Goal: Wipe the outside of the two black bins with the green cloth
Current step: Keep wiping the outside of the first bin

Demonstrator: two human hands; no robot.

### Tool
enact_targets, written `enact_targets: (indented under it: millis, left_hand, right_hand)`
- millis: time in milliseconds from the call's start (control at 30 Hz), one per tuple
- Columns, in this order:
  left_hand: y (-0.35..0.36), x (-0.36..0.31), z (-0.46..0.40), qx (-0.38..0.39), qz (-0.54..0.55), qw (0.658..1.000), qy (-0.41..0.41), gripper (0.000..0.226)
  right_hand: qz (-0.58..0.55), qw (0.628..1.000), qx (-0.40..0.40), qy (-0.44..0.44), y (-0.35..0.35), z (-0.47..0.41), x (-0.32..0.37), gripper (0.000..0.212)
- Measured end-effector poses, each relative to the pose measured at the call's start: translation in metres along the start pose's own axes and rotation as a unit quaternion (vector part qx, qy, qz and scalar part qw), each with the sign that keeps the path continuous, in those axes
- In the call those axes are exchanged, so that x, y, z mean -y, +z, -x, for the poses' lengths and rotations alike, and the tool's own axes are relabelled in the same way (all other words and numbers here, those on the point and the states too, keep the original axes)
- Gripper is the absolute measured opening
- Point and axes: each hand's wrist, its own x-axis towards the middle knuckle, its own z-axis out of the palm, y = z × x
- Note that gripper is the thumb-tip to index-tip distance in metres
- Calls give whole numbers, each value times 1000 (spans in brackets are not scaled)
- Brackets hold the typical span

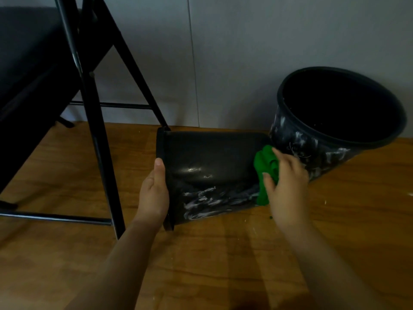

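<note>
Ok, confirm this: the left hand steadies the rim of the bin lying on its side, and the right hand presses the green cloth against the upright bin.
Not quite. In the head view the right hand presses the green cloth against the lying bin, near its base, not the upright bin. The left hand does steady its rim.

Near bin (207,162): black plastic, lying on its side on the floor in front of me, rim to my left and base to my right. Its upper side is glossy; the lower side carries white smears.

Far bin (330,130): black, round, upright but looks tilted, mouth open towards me, just beyond the first bin's base. White streaks cover its outer wall.

Green cloth (266,173): bunched, pressed against the base end of the lying bin.
</note>
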Motion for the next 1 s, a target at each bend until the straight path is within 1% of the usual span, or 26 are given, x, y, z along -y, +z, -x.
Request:
enact_targets:
  millis: [67,100,133,233,267,300,367,400,433,500,600,633,667,733,800,867,967,1000]
  left_hand:
    - [0,0,1,-2,2,1000,2,55]
    - [0,0,1,-3,3,1000,4,54]
    - [0,-1,1,-4,3,1000,6,54]
    - [1,-2,1,-6,-7,1000,11,56]
    - [1,-2,1,-6,-8,1000,12,55]
    - [1,-3,2,-5,-8,1000,13,55]
    - [2,-3,2,-7,-1,1000,12,53]
    - [1,-3,2,-9,1,1000,10,52]
    - [2,-3,2,-9,3,1000,8,51]
    - [2,-4,2,-11,4,1000,6,50]
    - [2,-5,1,-9,5,1000,4,51]
    - [2,-5,1,-9,6,1000,3,50]
    - [1,-5,1,-7,5,1000,3,51]
    - [0,-4,1,0,3,1000,3,52]
    - [-1,-3,1,4,7,1000,3,51]
    - [-2,-2,-1,10,6,1000,2,50]
    - [-4,-2,-5,18,-3,1000,0,53]
    - [-4,-3,-7,16,-8,1000,-1,55]
  right_hand:
    - [-19,999,-31,38,-1,-2,-4,56]
    - [-23,999,-29,35,0,0,-1,56]
    - [-25,999,-15,17,1,4,4,57]
    - [-6,997,37,-74,2,7,12,62]
    - [7,996,39,-82,1,3,8,62]
    - [15,997,28,-64,-1,-2,3,61]
    - [3,1000,-8,7,-4,-12,-7,58]
    - [-5,999,-21,30,-5,-13,-9,57]
    - [-5,999,-26,34,-5,-12,-7,57]
    - [-9,1000,-6,-1,-2,-3,1,58]
    - [4,995,43,-88,-2,4,8,61]
    - [15,995,42,-93,-4,0,4,61]
    - [19,996,31,-77,-5,-5,-1,60]
    - [-2,1000,4,-13,-9,-15,-12,57]
    - [-18,1000,-10,16,-8,-14,-15,54]
    - [-24,1000,-7,4,-5,-8,-11,55]
    - [-14,999,12,-45,-4,-3,-12,57]
    - [-9,999,8,-43,-5,-5,-14,57]
